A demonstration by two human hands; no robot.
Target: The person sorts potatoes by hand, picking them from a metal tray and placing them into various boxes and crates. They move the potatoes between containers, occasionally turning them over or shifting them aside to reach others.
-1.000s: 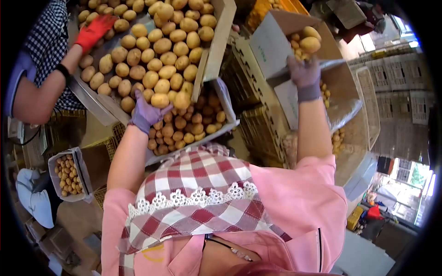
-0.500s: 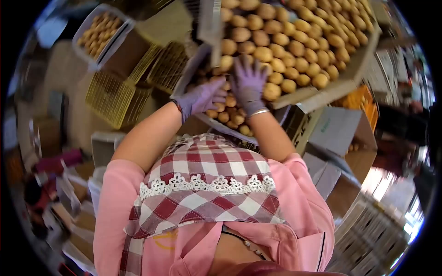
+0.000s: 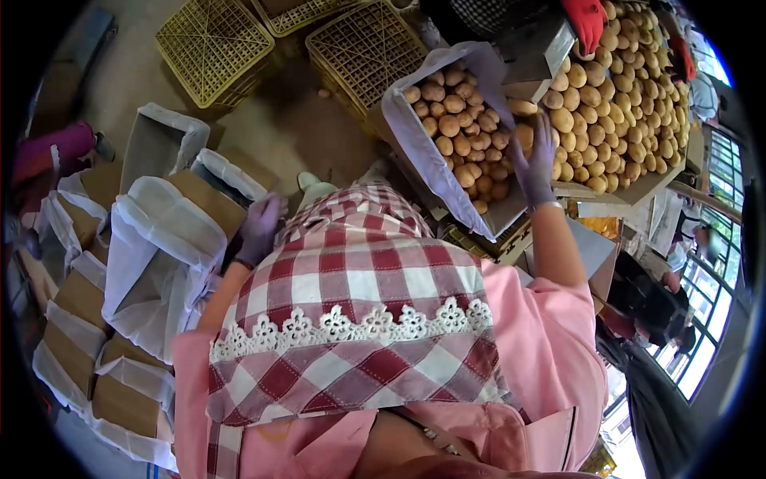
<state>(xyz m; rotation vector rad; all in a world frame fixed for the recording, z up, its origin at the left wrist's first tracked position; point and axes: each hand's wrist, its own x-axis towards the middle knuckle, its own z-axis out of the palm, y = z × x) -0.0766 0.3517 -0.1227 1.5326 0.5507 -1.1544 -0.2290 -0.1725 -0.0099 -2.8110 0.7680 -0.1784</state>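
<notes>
My right hand [image 3: 535, 166], in a thin purple glove, has its fingers apart at the near edge of the potato pile [image 3: 622, 120], right beside a few potatoes at the rim. Below and left of it is a lined cardboard box [image 3: 392, 112] filled with potatoes [image 3: 465, 132]. Over to the left, my left hand [image 3: 261, 228], also gloved, is close to the side of a cardboard box with a white liner [image 3: 171, 227]. Its fingers are loosely extended and partly overlap the boxes, with nothing visible in them.
Lined cardboard boxes [image 3: 128, 407] crowd the left side. Yellow plastic crates [image 3: 214, 48] stand at the back on the floor. Across the table is a person's red-gloved hand [image 3: 586, 22] by a cardboard box [image 3: 531, 60]. More people [image 3: 650, 295] are at the right by windows.
The view has turned left. Both hands were together at the filled box and pile; now my left hand is away by the lined boxes, while my right stays near the pile's edge.
</notes>
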